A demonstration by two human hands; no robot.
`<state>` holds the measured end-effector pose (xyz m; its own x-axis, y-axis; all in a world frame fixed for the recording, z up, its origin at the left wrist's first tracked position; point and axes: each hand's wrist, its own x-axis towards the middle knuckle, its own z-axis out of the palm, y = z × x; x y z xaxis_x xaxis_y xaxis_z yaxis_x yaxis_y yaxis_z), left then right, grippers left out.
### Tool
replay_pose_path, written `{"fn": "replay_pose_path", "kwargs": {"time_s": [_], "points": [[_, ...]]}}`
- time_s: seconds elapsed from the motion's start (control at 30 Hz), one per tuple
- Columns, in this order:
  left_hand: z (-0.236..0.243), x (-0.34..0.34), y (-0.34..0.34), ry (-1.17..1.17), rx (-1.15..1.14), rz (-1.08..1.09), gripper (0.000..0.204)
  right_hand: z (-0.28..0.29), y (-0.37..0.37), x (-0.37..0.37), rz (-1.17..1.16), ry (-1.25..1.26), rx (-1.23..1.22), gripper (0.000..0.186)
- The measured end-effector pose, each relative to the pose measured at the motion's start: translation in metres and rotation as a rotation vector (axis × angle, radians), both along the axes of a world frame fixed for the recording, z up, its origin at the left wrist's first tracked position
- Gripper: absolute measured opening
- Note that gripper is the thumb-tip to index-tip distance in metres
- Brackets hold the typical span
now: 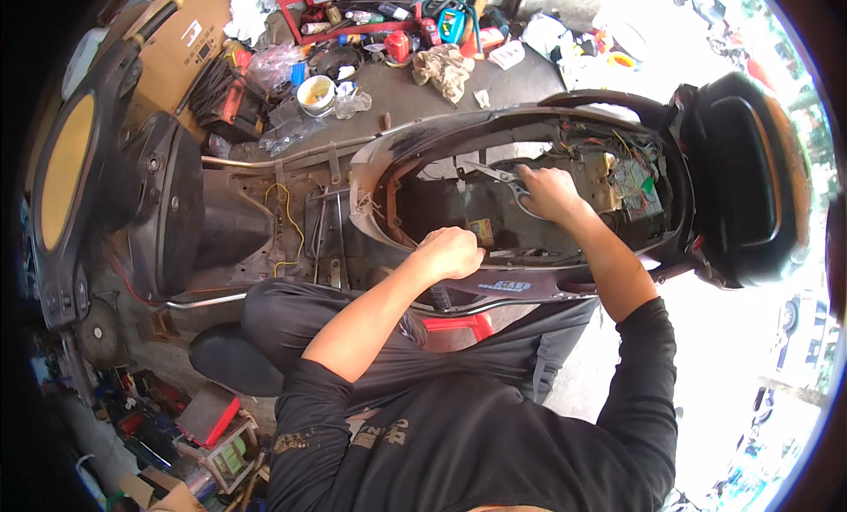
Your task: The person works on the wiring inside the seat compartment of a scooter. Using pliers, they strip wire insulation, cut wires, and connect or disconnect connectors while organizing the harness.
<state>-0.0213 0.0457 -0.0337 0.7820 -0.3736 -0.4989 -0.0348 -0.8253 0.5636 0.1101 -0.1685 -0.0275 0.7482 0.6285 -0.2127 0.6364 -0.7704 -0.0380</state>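
A stripped scooter lies crosswise before me, its dark body shell (pixel 366 172) forming an oval rim around an open bay. Inside the bay, my right hand (pixel 551 194) grips a pair of scissors (pixel 520 192) by the handles, with the blades pointing left. My left hand (pixel 450 252) is closed at the near rim, and its fingers hide whatever they may hold. Just beyond that hand, a small yellow label (pixel 481 232) shows in the bay. Wires and electrical parts (pixel 631 181) fill the bay's right end.
A padded black box (pixel 750 172) stands at the scooter's rear. Its bare floorboard, with a yellow wire (pixel 296 225), lies to the left. A white bucket (pixel 316 94), rags and bottles stand beyond. Tools and a red case (pixel 209 415) lie at lower left; a red stool (pixel 459 328) is beneath me.
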Motion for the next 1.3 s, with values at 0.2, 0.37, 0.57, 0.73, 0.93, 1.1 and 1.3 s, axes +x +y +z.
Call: {"fn": "replay_pose_path", "kwargs": {"time_s": [0.2,0.37,0.57,0.73,0.93,1.1,1.3], "points": [[-0.001,0.009,-0.002,0.066,0.051,-0.065,0.047,-0.005,0.007,-0.007,-0.014,0.096,-0.131,0.036],[-0.001,0.013,-0.008,0.070,0.073,-0.092,0.046,-0.011,0.000,-0.006,0.029,0.170,-0.225,0.037],[-0.006,0.011,-0.007,0.051,0.046,-0.067,0.052,-0.012,0.004,-0.010,0.037,0.189,-0.213,0.037],[-0.004,0.011,-0.007,0.104,0.046,-0.035,0.053,-0.011,0.006,-0.013,0.080,0.214,-0.248,0.037],[0.005,0.011,-0.009,0.120,0.014,-0.005,0.055,-0.016,0.004,-0.014,0.059,0.194,-0.221,0.037],[-0.001,0.010,-0.008,0.092,0.003,-0.011,0.055,-0.016,0.004,-0.014,0.064,0.183,-0.224,0.037],[-0.007,0.004,-0.008,-0.073,0.021,0.024,0.046,-0.020,0.006,-0.011,0.053,0.130,-0.141,0.039]]}}
